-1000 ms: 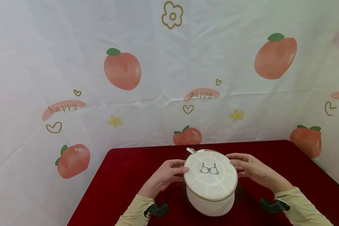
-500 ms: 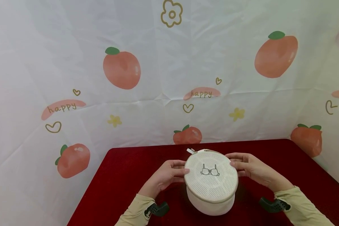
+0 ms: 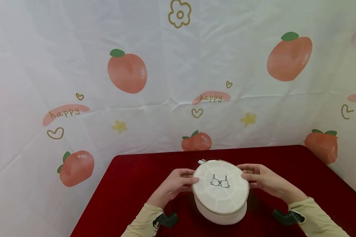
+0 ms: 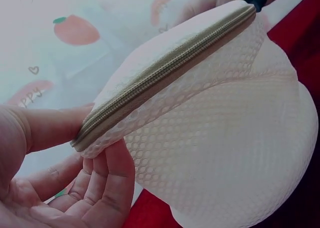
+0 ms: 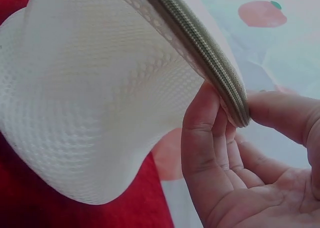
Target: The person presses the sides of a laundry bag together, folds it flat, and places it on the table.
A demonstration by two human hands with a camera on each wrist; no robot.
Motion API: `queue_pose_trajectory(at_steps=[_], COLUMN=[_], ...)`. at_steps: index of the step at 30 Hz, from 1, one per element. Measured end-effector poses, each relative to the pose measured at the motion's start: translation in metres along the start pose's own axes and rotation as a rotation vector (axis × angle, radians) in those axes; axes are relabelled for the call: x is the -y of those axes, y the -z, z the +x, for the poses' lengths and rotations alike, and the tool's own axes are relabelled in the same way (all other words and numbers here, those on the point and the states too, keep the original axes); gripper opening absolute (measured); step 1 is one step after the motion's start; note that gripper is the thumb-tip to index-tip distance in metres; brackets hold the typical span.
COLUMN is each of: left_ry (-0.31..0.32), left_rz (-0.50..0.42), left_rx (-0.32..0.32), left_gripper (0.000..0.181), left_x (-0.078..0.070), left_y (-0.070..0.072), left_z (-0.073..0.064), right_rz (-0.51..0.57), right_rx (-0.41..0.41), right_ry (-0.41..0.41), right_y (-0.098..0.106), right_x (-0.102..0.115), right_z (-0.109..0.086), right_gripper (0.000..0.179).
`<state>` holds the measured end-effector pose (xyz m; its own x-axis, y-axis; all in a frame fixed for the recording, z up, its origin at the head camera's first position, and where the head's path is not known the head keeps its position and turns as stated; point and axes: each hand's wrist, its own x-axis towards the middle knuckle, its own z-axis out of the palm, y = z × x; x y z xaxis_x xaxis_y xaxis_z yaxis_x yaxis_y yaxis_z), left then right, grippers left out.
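Observation:
Between both hands is a round white mesh laundry bag (image 3: 221,197) with a bra drawing on its lid and a beige zipper (image 4: 165,75) round the rim. My left hand (image 3: 173,184) pinches the rim at the left, thumb on top and fingers beneath. On the opposite side my right hand (image 3: 264,181) pinches the rim the same way. The lid tilts toward the camera. In both wrist views the mesh side sags below the zipper, partly folded. A white zipper pull (image 3: 201,161) sticks out at the far edge. What the bag contains, if anything, is hidden.
A dark red cloth covers the table (image 3: 136,191). Close behind it hangs a white curtain (image 3: 166,65) printed with peaches, hearts and flowers, which also runs along the left and right sides.
The bag's lid has tipped and its far edge has dropped slightly, so less of the side shows. My right hand has lowered a little with it; both hands keep their grip.

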<state>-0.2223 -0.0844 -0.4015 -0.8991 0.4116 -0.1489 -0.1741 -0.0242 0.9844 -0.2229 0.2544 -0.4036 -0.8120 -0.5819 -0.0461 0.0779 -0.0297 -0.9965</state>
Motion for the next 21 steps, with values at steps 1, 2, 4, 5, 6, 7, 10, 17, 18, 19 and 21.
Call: queue_pose_trajectory(at_steps=[1,2,4,5,6,7,10,17,18,19,21], left_ry=[0.003,0.006,0.012,0.015,0.017,0.019,0.027,0.051,0.05,0.05,0.049], left_rz=[0.002,0.003,0.004,0.006,0.008,0.012,0.024,0.048,0.052,0.054,0.058], left_rx=[-0.004,-0.008,-0.013,-0.016,-0.02,-0.024,-0.043,-0.099,-0.103,-0.105,-0.108], left_gripper=[0.033,0.033,0.033,0.033,0.033,0.033,0.033,0.032,0.033,0.033,0.033], left_x=[0.001,0.002,0.005,0.006,0.008,0.009,0.015,0.031,0.033,0.035,0.038], left_y=[0.0,0.0,0.0,0.0,-0.001,-0.001,-0.002,-0.004,-0.004,-0.004,-0.005], left_z=[0.0,0.001,0.002,0.002,0.003,0.003,0.006,0.011,0.012,0.012,0.013], right_rz=[0.0,-0.001,0.002,0.002,0.003,0.002,-0.001,-0.003,-0.005,-0.008,-0.016], right_rx=[0.003,0.006,0.011,0.011,0.011,0.01,0.005,-0.009,-0.012,-0.015,-0.022], right_ry=[-0.002,-0.002,-0.003,-0.004,-0.005,-0.006,-0.011,-0.038,-0.043,-0.048,-0.055], right_y=[0.0,0.001,0.001,0.002,0.002,0.002,0.003,0.005,0.005,0.005,0.006], right_x=[-0.002,-0.003,-0.006,-0.008,-0.009,-0.011,-0.015,-0.027,-0.029,-0.031,-0.034], right_z=[0.0,0.0,0.0,0.0,0.0,-0.001,-0.001,-0.002,-0.001,-0.001,-0.001], right_gripper=[0.052,0.052,0.05,0.049,0.049,0.049,0.05,0.053,0.053,0.053,0.054])
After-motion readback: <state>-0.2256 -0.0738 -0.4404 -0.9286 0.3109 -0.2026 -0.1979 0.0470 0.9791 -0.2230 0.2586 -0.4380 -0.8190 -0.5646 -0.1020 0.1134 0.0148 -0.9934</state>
